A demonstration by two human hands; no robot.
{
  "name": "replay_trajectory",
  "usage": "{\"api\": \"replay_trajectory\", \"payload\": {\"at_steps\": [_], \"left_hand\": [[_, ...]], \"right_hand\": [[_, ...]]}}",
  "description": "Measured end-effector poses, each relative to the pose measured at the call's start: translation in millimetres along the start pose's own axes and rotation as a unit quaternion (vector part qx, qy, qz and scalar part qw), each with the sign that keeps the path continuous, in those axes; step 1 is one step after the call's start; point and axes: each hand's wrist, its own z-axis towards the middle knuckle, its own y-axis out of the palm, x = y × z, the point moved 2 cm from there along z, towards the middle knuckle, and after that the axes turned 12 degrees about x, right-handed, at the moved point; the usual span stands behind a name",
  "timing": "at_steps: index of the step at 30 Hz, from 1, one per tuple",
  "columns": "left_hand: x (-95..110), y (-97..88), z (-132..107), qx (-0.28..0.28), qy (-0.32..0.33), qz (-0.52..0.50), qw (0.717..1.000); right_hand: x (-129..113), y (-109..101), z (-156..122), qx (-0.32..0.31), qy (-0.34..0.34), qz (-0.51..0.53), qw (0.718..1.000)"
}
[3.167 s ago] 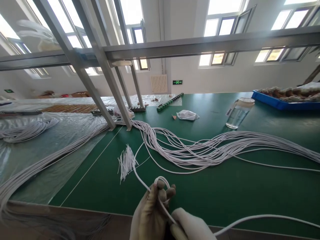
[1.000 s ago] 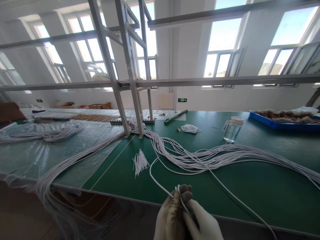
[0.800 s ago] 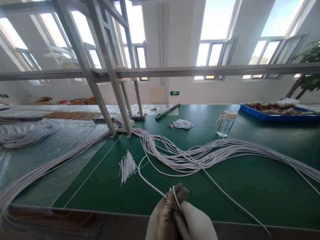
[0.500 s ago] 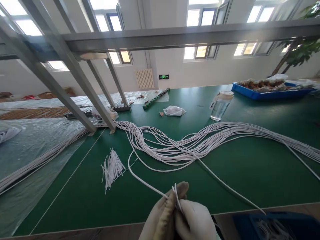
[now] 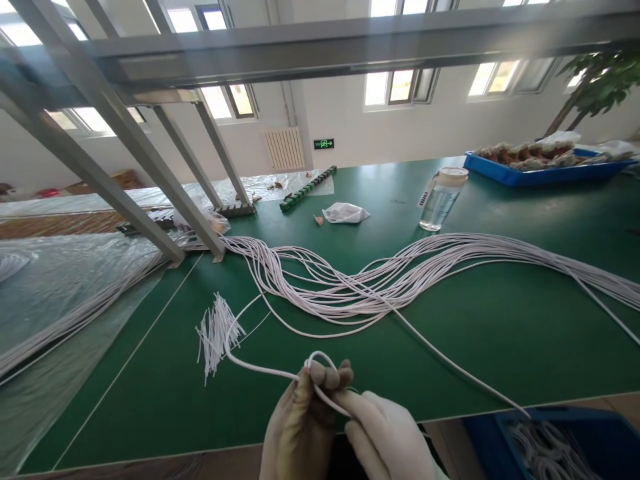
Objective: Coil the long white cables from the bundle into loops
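The left hand (image 5: 300, 427), gloved, pinches a small loop of white cord (image 5: 320, 373) between thumb and fingertips at the near table edge, while the right hand (image 5: 385, 437), also gloved, has its fingers closed on the same cord just beside it. From the loop the cord runs back to the big cord bundle (image 5: 380, 287) sprawled across the green table (image 5: 475, 340). Judging by the small pile of short cut pieces (image 5: 216, 331) against that bundle, most remains to be done; a blue bin (image 5: 545, 440) at the lower right holds more cord.
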Motion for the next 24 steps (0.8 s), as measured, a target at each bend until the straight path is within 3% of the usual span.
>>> {"api": "replay_trajectory", "payload": {"at_steps": [5,9,14,18,21,24], "left_hand": [[25.6,3.7,1.2,0.016,-0.053,-0.026,0.998],[31.1,2.6,-8.4,0.011,-0.035,0.094,0.995],[22.3,1.4,-17.8,-0.083,-0.035,0.246,0.965],[15.9,9.1,-22.6,-0.144,-0.095,0.384,0.907],[12.1,15.2,-23.9,-0.14,-0.071,0.447,0.881],[11.4,13.2,-22.6,-0.075,0.039,0.416,0.905]], "right_hand": [[15.1,-9.7,1.6,-0.069,0.131,0.029,0.989],[32.6,-19.2,18.8,-0.107,0.186,-0.018,0.977],[44.0,-33.8,49.1,-0.093,0.166,-0.12,0.974],[42.9,-36.0,70.2,-0.088,0.158,-0.157,0.971],[29.2,-30.9,76.1,-0.066,0.139,-0.154,0.976],[7.5,-20.5,66.1,-0.026,0.066,-0.146,0.987]]}}
